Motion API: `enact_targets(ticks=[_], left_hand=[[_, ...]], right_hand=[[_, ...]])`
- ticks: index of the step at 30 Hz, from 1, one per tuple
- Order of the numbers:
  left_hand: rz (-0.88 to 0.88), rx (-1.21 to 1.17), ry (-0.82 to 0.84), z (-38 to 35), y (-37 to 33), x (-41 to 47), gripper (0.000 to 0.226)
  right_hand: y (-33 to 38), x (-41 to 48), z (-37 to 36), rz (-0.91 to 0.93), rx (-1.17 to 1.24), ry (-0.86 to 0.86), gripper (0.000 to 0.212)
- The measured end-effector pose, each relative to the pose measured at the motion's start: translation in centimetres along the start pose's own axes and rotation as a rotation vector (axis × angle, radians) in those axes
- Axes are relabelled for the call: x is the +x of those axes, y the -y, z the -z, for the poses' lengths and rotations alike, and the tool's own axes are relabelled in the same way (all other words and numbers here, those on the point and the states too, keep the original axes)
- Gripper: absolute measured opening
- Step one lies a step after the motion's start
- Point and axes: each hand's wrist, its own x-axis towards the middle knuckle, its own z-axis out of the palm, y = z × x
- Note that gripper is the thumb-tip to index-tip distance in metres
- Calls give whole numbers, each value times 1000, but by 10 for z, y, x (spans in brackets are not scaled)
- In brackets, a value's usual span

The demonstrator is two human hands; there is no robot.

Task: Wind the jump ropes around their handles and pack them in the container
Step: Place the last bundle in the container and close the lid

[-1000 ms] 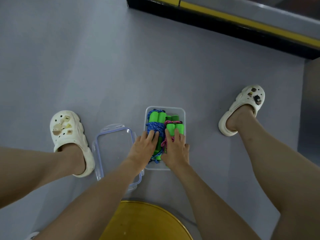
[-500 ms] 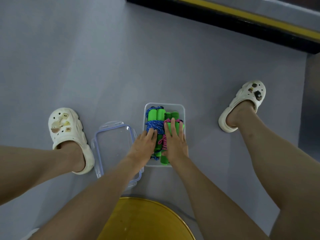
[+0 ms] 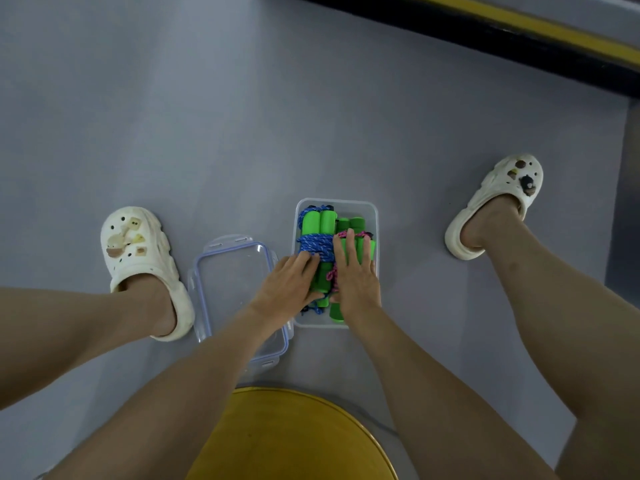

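Jump ropes (image 3: 327,223) sit wound and packed in the clear container (image 3: 346,203) on the floor, straight ahead between the feet. Nearest: the lid (image 3: 228,271) lies just left of the container, partly under the left forearm, so the left hand (image 3: 291,282) is closer to it. Both hands lie flat with fingers straight, the left pressing the blue rope bundle (image 3: 317,245), the right hand (image 3: 353,275) pressing the pink rope bundle (image 3: 367,249). The green handles run lengthwise, away from the person. No writing is legible.

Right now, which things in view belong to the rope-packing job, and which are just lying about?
Job: clear container, blue-rope bundle, pink-rope bundle, loose lid beside the container, left hand and right hand resting on the bundles.
Not job: left clog, right clog, yellow seat, yellow-striped ledge.
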Motion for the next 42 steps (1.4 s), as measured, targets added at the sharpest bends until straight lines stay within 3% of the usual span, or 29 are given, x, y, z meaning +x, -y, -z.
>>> enact_targets(ticks=[2,5,8,11,15,21,29,36,39,42], left_hand=[[74,-29,-49,3,14,-14,56],[365,-58,-36,7,37,-33,50],[640,-119,267,6,64,-32,66],[744,-124,487,1,90,-22,83],[705,-66,523,-7,98,-11,90],[507,273,497,-3,92,-1,41],[537,17,518,33,96,8,28],[458,122,372,112,97,26,25],[419,183,295,148,85,37,24],[369,234,235,180,57,45,22]], right_hand=[[-1,1,1,-6,21,-21,121],[4,4,5,-20,-13,-12,110],[10,5,8,-41,-23,2,105],[9,4,4,-36,-5,6,108],[5,4,-1,-31,19,-8,120],[5,3,-2,-23,36,-16,122],[7,1,5,-21,9,13,117],[2,-18,19,-30,60,26,125],[5,-29,23,-109,249,27,97],[12,-36,56,-265,754,-27,51]])
